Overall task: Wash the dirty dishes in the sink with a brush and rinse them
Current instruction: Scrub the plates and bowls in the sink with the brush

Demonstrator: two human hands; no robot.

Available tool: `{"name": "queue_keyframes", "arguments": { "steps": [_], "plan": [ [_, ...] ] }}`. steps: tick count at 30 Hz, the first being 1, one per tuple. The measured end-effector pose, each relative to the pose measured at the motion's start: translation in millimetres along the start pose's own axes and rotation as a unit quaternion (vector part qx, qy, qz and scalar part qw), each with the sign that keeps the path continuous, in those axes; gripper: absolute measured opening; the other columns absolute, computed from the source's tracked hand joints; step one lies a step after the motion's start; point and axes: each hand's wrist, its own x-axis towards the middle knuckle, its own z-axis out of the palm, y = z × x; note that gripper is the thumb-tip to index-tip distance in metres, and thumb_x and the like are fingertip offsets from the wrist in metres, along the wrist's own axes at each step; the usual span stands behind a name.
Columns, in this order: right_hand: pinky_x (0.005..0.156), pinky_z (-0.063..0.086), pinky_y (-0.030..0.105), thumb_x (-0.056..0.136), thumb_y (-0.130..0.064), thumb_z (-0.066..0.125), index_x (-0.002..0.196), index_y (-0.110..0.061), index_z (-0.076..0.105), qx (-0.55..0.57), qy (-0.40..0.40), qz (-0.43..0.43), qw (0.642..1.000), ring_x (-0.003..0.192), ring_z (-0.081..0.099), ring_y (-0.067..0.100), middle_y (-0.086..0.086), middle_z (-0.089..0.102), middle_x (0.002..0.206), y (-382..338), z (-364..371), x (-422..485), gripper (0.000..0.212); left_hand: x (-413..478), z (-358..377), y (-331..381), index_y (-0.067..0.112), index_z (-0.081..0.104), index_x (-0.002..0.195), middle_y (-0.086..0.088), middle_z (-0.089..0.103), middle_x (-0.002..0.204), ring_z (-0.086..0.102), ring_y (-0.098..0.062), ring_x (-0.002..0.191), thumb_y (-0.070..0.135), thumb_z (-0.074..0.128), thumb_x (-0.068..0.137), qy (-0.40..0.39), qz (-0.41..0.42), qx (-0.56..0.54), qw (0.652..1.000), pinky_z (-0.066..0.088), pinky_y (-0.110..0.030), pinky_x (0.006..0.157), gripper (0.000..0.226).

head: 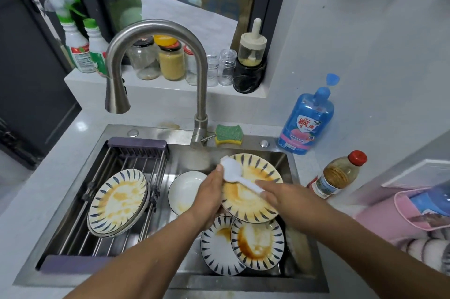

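Centre of frame: left hand [209,196] grips stained plate [246,203], right hand [275,195] grips brush [231,169]; best scrub firm circles across stain.

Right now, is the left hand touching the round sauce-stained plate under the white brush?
Touching. Head view: the left hand grips the round sauce-stained plate by its left rim, thumb over the edge beside the white plastic brush.

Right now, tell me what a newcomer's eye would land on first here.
The orange-stained plate at centre, held tilted by the left hand while the right hand holds a white brush on it. Next, the stained plate stack on the drain rack at left, and the blue detergent bottle at right.
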Motion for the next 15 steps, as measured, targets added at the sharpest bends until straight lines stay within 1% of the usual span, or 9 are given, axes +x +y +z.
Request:
{"name": "queue_keyframes", "arguments": {
  "steps": [2, 4, 6, 7, 8, 10, 11, 13, 15],
  "plan": [
    [0.063, 0.044, 0.023, 0.108, -0.043, 0.038, 0.149, -0.044, 0.042, 0.024, -0.022, -0.017, 0.999, 0.075, 0.055, 0.002, -0.015, 0.062, 0.095, -4.1, 7.1, -5.6, 0.041, 6.2, -8.5, 2.3, 0.023, 0.067, 0.114, -0.008, 0.072, 0.104, 0.066, -0.022, 0.087, 0.061, 0.032, 0.104, 0.028, -0.022, 0.000, 0.999, 0.051, -0.029, 0.065, 0.052],
    [0.064, 0.047, 0.025, 0.108, -0.042, 0.038, 0.147, -0.044, 0.044, 0.026, -0.057, -0.035, 0.997, 0.071, 0.056, 0.005, -0.013, 0.062, 0.090, -3.7, 9.3, -15.4, 0.039, 10.7, -14.1, 1.0, 0.022, 0.067, 0.107, -0.014, 0.070, 0.103, 0.064, -0.026, 0.082, 0.064, 0.036, 0.102, 0.040, -0.036, -0.003, 0.999, 0.052, -0.032, 0.065, 0.052],
    [0.074, 0.056, 0.032, 0.108, -0.041, 0.038, 0.144, -0.041, 0.047, -0.016, -0.085, -0.051, 0.995, 0.078, 0.061, 0.008, -0.012, 0.065, 0.096, 0.7, 6.4, -25.9, 0.037, 11.7, -18.7, -1.0, 0.024, 0.067, 0.103, -0.012, 0.073, 0.101, 0.069, -0.026, 0.083, 0.058, 0.037, 0.104, 0.047, -0.024, -0.004, 0.999, 0.057, -0.037, 0.072, 0.046],
    [0.079, 0.057, 0.034, 0.108, -0.041, 0.037, 0.143, -0.041, 0.048, -0.052, -0.089, -0.050, 0.993, 0.083, 0.062, 0.008, -0.012, 0.067, 0.100, 3.8, 3.0, -31.0, 0.036, 10.5, -21.0, -0.7, 0.024, 0.068, 0.104, -0.009, 0.075, 0.099, 0.072, -0.023, 0.084, 0.054, 0.036, 0.106, 0.042, -0.018, -0.001, 0.999, 0.057, -0.034, 0.070, 0.044],
    [0.081, 0.058, 0.034, 0.108, -0.040, 0.037, 0.140, -0.041, 0.050, -0.092, -0.088, -0.042, 0.991, 0.085, 0.063, 0.009, -0.012, 0.067, 0.102, 8.3, -0.6, -35.1, 0.035, 11.7, -25.2, -2.5, 0.023, 0.069, 0.107, -0.005, 0.077, 0.098, 0.074, -0.018, 0.083, 0.050, 0.035, 0.107, 0.033, -0.006, 0.002, 0.999, 0.057, -0.030, 0.067, 0.043],
    [0.077, 0.059, 0.031, 0.109, -0.037, 0.037, 0.134, -0.039, 0.051, -0.160, -0.066, -0.010, 0.985, 0.082, 0.064, 0.008, -0.012, 0.065, 0.095, 19.7, -8.3, -37.9, 0.029, 13.1, -30.5, -4.0, 0.023, 0.069, 0.111, -0.003, 0.079, 0.098, 0.076, -0.013, 0.084, 0.047, 0.035, 0.108, 0.023, 0.007, 0.003, 1.000, 0.057, -0.024, 0.064, 0.042],
    [0.073, 0.059, 0.030, 0.109, -0.034, 0.037, 0.133, -0.038, 0.050, -0.176, -0.050, 0.011, 0.983, 0.080, 0.063, 0.008, -0.011, 0.063, 0.092, 24.2, -11.8, -35.0, 0.027, 10.5, -29.4, -1.9, 0.023, 0.069, 0.111, -0.003, 0.079, 0.099, 0.076, -0.013, 0.085, 0.047, 0.036, 0.108, 0.023, 0.013, 0.007, 1.000, 0.058, -0.026, 0.067, 0.041],
    [0.067, 0.059, 0.031, 0.109, -0.031, 0.039, 0.134, -0.038, 0.046, -0.182, -0.018, 0.024, 0.983, 0.077, 0.063, 0.009, -0.010, 0.061, 0.088, 24.5, -15.3, -20.8, 0.027, 8.2, -23.9, -2.6, 0.025, 0.071, 0.112, -0.003, 0.078, 0.103, 0.076, -0.018, 0.092, 0.052, 0.037, 0.106, 0.005, 0.006, 0.024, 1.000, 0.062, -0.039, 0.080, 0.044],
    [0.069, 0.056, 0.034, 0.109, -0.036, 0.036, 0.138, -0.040, 0.044, -0.143, -0.002, 0.008, 0.990, 0.078, 0.060, 0.010, -0.008, 0.058, 0.088, 11.6, -15.1, -5.8, 0.030, 5.7, -17.0, -6.5, 0.026, 0.072, 0.112, -0.004, 0.078, 0.103, 0.075, -0.024, 0.098, 0.057, 0.038, 0.104, -0.005, -0.008, 0.030, 1.000, 0.059, -0.050, 0.091, 0.047]
  ]
}}
